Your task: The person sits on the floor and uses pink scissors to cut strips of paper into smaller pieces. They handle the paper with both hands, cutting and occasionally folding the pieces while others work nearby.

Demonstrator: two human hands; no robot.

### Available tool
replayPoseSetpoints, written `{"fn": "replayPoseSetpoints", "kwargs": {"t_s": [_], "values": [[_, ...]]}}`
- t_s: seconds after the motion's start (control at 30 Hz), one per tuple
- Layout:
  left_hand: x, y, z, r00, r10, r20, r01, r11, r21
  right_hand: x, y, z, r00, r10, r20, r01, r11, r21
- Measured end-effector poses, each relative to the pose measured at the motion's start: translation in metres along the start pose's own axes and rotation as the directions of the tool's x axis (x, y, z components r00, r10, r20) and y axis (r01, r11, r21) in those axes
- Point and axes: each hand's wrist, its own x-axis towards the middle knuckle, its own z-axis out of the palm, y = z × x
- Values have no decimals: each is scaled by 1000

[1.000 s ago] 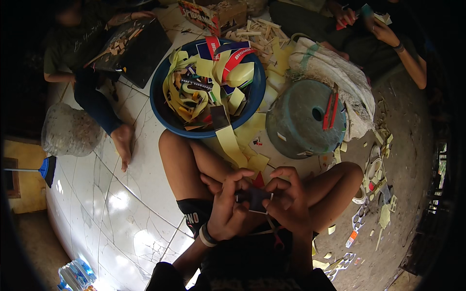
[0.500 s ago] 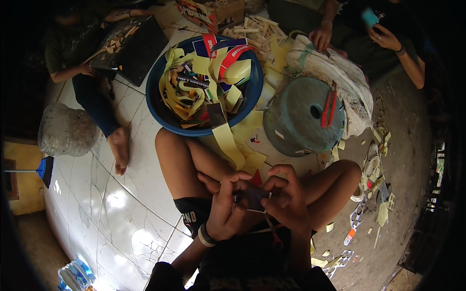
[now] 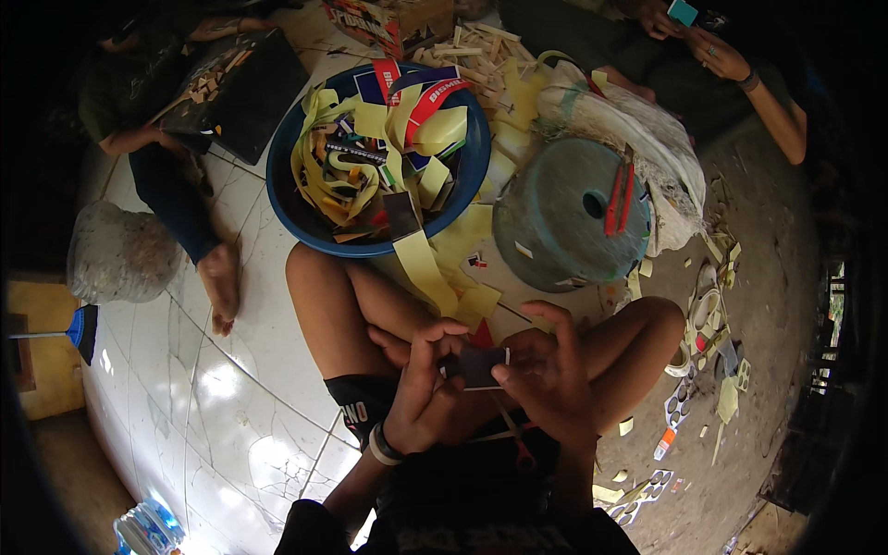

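A small dark rectangular card (image 3: 480, 368) with a thin white edge is held over my crossed legs. My left hand (image 3: 427, 381) pinches its left end between thumb and fingers. At the opposite end my right hand (image 3: 548, 375) grips it with thumb and a curled finger, its index finger raised. Below the card, scissors (image 3: 524, 451) with red handles lie in my lap. A red paper scrap (image 3: 481, 335) shows just beyond my fingers. Past my legs stands a blue basin (image 3: 375, 249) heaped with yellow, red and dark paper strips.
An upturned green bucket (image 3: 546, 222) carries a red-handled tool (image 3: 621, 199). Behind it lies a whitish sack (image 3: 592, 116). One co-worker at left holds a black board (image 3: 264, 102); another's hand (image 3: 721, 57) at right holds a turquoise piece (image 3: 683, 12). Paper scraps (image 3: 731, 402) litter the right floor.
The card has turned to lie more level, and my right index finger has lifted away from it. The co-worker at right has brought both hands together at the turquoise piece.
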Motion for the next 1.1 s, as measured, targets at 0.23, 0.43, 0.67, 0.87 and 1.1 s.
{"fn": "replayPoseSetpoints", "kwargs": {"t_s": [0.23, 0.43, 0.67, 0.87, 1.1], "values": [[1, -5, 1, 998, 48, 31, -46, 997, -56, 0, 5, 5, 993, 102, 58, -111, 975, 192], [-1, -10, 8, 999, 45, -7, -45, 976, -215, -1, 14, 7, 999, 49, 1, -48, 958, 282], [-7, -15, 5, 998, 33, -55, -36, 998, -44, -3, 13, 6, 999, 7, -52, 4, 978, 211], [-6, -17, 5, 987, 150, -53, -145, 985, 97, -5, 15, 8, 993, -66, -101, 92, 956, 279], [-5, -8, 7, 910, 404, -98, -316, 826, 467, -10, 16, 10, 984, -94, -151, 136, 947, 292]]}}
